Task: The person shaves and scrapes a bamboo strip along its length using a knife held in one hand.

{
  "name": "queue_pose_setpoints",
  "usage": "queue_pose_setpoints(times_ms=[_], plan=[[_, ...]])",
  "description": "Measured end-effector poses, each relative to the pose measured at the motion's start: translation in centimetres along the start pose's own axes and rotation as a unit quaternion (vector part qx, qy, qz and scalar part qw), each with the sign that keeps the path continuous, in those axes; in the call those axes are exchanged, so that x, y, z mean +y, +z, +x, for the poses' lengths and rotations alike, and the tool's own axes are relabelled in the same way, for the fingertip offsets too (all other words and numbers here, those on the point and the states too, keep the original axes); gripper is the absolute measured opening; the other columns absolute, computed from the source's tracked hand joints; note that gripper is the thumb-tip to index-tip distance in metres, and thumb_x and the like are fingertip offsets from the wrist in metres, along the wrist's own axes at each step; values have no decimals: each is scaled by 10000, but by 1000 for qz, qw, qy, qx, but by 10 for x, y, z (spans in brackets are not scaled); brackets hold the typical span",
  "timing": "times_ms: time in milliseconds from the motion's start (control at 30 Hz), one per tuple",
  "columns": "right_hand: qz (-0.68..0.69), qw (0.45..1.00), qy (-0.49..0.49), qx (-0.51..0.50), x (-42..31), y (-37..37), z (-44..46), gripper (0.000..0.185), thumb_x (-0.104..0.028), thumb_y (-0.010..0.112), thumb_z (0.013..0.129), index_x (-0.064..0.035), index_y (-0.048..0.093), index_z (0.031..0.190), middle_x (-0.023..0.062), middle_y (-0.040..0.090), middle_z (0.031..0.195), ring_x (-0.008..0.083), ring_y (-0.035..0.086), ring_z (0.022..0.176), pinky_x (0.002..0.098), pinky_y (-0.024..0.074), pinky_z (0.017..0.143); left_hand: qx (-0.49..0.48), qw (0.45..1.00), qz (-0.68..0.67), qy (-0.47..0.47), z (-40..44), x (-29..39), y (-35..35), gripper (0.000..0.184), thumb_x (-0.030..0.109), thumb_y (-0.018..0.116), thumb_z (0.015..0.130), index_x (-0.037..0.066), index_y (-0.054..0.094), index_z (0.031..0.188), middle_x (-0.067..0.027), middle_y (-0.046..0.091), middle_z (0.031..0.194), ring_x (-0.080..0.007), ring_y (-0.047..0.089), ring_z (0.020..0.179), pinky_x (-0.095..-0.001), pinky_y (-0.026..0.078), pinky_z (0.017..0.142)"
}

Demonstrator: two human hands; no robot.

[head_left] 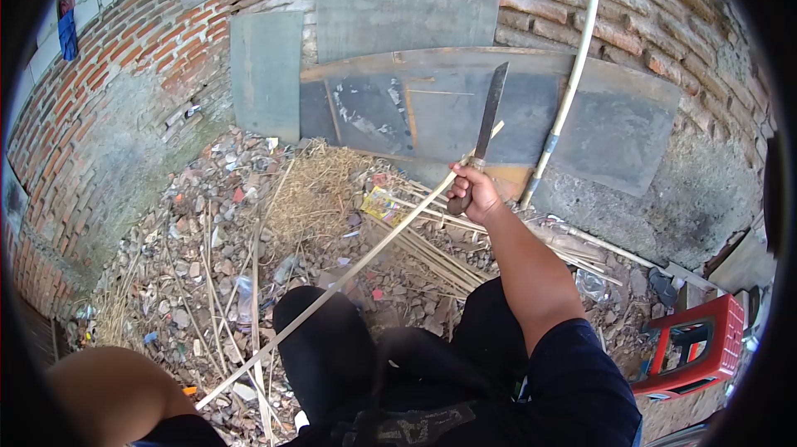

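Observation:
My right hand [473,191] is closed around the wooden handle of a machete [491,111], its long dark blade pointing up and slightly right. A long pale bamboo strip [332,289] runs diagonally from the lower left, across my knee, up to this hand. Its upper end shows just past my fingers, beside the base of the blade; whether the fingers also pinch it I cannot tell. Of my left side only the bent arm [116,397] shows at the lower left edge, and the left hand is out of view.
Several split strips [440,256] lie in a bundle on the rubble ahead, near a heap of fine shavings [320,190]. A red plastic stool [697,347] lies at the right. Boards [365,115] lean against the brick wall, and a pale pole [573,82] stands before them.

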State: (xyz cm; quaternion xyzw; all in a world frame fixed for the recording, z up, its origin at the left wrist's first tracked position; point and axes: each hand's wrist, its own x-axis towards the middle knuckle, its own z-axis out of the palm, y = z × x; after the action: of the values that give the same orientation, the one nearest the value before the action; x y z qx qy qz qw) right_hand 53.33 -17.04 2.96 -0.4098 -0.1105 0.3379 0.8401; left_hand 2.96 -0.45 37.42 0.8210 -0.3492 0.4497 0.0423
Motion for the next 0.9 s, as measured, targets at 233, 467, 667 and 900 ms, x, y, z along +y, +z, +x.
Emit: queue_pose_setpoints(times_ms=[233, 467, 667, 900], plan=[[-4, 1000, -2, -14, 3, -11, 4, 194, -210, 676, 951, -69, 605, 1063, -62, 399, 609, 101, 412, 559, 332, 442, 707, -134, 983, 66, -105, -11, -31, 67, 490, 449, 613, 968, 80, 596, 1290, -143, 641, 1220, -290, 615, 1153, -471, 484, 1035], [-35, 999, 3, -27, 9, -20, 12, 194, -230, 638, 979, -62, 605, 1072, -64, 386, 612, 105, 406, 555, 344, 445, 718, -153, 974, 90, -139, -15, -35, 81, 498, 446, 617, 964, 75, 593, 1295, -147, 634, 1230, -297, 608, 1161, -475, 474, 1043], [-6, 999, -10, -30, 8, -22, 11, 207, -197, 710, 932, -28, 637, 1026, -36, 454, 629, 126, 456, 559, 344, 462, 662, -157, 971, 100, -147, -18, -39, 89, 505, 444, 621, 961, 71, 589, 1300, -150, 629, 1239, -302, 603, 1168, -479, 465, 1050], [-29, 999, 4, -11, 6, -17, 8, 192, -186, 700, 924, -45, 633, 1034, -32, 448, 631, 125, 451, 559, 340, 458, 665, -158, 970, 100, -157, -19, -41, 94, 513, 441, 625, 957, 67, 585, 1305, -153, 622, 1250, -309, 596, 1177, -483, 454, 1058]])
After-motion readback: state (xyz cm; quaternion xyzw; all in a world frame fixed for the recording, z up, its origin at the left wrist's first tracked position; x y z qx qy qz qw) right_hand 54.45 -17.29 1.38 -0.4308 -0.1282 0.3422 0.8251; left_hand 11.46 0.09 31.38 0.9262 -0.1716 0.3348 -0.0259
